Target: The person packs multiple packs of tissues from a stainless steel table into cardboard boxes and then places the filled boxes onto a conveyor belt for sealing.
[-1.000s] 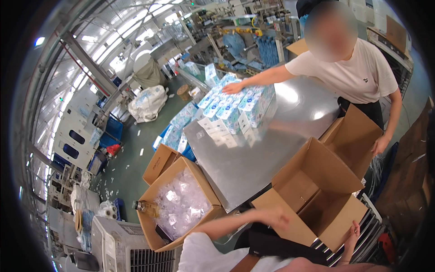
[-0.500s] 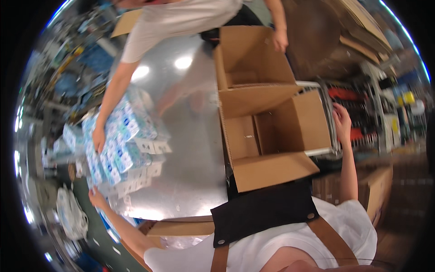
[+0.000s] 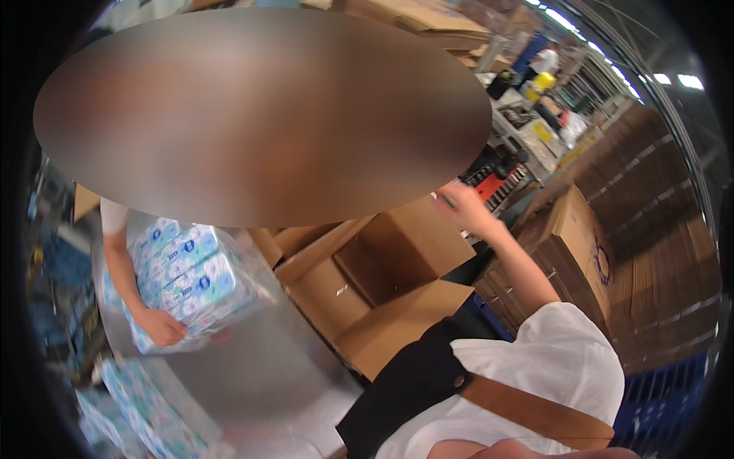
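Cardboard box (image 3: 378, 264), open at the top, sits beside the right edge of the metal worktop (image 3: 260, 375), its flaps spread outward. The right hand (image 3: 468, 209) is at the far right corner of the box, next to the upper flap. Its forearm (image 3: 520, 260) slants up and leftward from the white sleeve (image 3: 569, 344), with the elbow out to the side. Fingers on that hand look bent, but blur hides whether they touch the cardboard; I cannot tell whether this grip is apart, together or clamped on the flap. The left hand lies outside the view, so its grip cannot be told either.

A black apron (image 3: 409, 367) with a brown strap (image 3: 535, 411) crosses the lower middle, just beside the near flap. A second box (image 3: 287, 239) adjoins the first on its far left, mostly covered by a large blurred patch (image 3: 260, 115) that also hides much of the co-worker. The co-worker's arm (image 3: 122, 271) lies along a plastic-wrapped bundle (image 3: 191, 279) of blue-and-white packs on the worktop and ends on its near side. More wrapped packs (image 3: 157, 405) lie at the lower left. To the right are stacked brown cardboard (image 3: 657, 283), with a blue crate (image 3: 661, 402) below.
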`<action>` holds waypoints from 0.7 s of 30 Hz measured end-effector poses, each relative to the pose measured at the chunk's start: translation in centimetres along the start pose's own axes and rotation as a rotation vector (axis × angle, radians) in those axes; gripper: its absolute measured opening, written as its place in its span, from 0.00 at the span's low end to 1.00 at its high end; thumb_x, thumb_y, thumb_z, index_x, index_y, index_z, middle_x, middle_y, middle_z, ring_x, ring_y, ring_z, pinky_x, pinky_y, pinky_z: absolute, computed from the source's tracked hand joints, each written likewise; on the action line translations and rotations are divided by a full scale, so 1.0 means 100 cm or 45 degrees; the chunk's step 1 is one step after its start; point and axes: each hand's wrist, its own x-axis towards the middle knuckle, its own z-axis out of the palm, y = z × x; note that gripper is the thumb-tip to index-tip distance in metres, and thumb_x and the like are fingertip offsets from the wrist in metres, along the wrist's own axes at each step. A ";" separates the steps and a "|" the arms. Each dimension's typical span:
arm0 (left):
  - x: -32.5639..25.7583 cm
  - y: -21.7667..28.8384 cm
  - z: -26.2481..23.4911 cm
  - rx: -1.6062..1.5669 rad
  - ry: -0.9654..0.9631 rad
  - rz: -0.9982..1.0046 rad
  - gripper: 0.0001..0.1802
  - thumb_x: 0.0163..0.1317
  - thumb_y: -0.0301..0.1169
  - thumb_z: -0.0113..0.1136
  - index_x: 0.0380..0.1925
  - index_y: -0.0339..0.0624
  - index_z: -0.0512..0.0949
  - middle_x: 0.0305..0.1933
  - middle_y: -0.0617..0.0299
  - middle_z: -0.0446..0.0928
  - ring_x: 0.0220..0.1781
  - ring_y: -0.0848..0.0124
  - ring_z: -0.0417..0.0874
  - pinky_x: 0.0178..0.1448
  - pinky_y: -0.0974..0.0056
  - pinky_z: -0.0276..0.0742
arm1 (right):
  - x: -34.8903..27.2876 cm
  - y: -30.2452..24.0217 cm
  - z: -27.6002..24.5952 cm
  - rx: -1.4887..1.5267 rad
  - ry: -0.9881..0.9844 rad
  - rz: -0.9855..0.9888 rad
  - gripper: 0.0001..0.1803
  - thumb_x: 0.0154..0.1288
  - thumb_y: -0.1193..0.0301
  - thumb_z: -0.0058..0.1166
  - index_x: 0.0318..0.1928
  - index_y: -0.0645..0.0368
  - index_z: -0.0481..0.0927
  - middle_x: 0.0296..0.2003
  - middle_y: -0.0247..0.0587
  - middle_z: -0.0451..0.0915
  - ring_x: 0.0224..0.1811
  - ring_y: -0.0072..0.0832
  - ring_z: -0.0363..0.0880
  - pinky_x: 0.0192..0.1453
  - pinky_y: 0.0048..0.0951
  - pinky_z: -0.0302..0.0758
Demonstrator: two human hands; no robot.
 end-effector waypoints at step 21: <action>-0.031 0.115 0.058 0.482 -0.203 0.019 0.59 0.35 0.69 0.58 0.57 0.29 0.62 0.60 0.37 0.60 0.64 0.49 0.60 0.65 0.56 0.57 | 0.003 -0.002 0.021 0.094 -0.241 0.132 0.17 0.55 0.79 0.49 0.48 0.61 0.74 0.40 0.51 0.77 0.43 0.44 0.76 0.47 0.32 0.72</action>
